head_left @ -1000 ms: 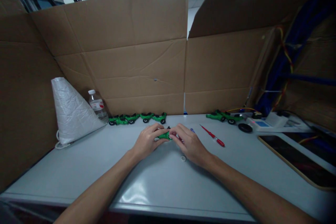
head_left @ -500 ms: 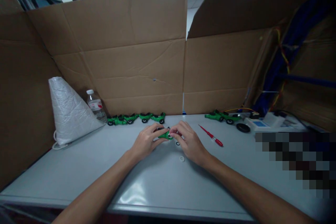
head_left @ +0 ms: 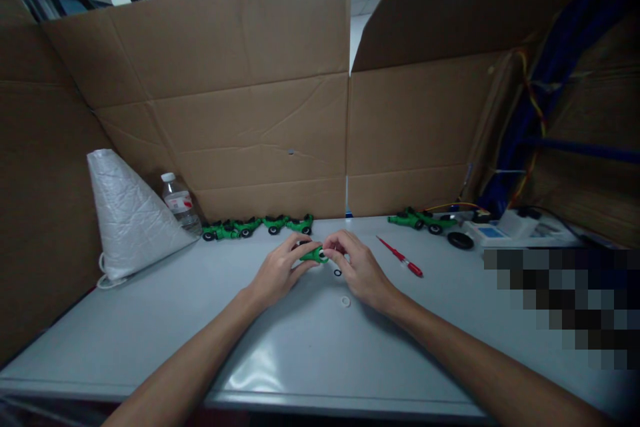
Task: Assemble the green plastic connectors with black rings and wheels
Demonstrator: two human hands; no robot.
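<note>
Between thumb and fingers, my left hand (head_left: 280,265) grips a green toy car (head_left: 313,254) just above the table. My right hand (head_left: 358,267) is pinched against the car's right end, its thumb and fingertips closed at a pale round spot there; whatever is between them is too small to name. A small black ring (head_left: 337,273) lies on the table below the right fingers. Nearer to me lies a white ring (head_left: 345,302). To the right of my right hand rests a red screwdriver (head_left: 400,257).
Several green toy cars (head_left: 274,223) line the back edge, with more green toy cars (head_left: 423,220) at back right. A black ring-shaped part (head_left: 461,241) lies by a white power strip (head_left: 520,232). A silvery bag (head_left: 133,227) and water bottle (head_left: 181,203) stand left. Cardboard (head_left: 225,107) walls the table.
The view has shifted slightly. Both hands stay at the green toy car, and my right fingertips have moved only a little against its end.
</note>
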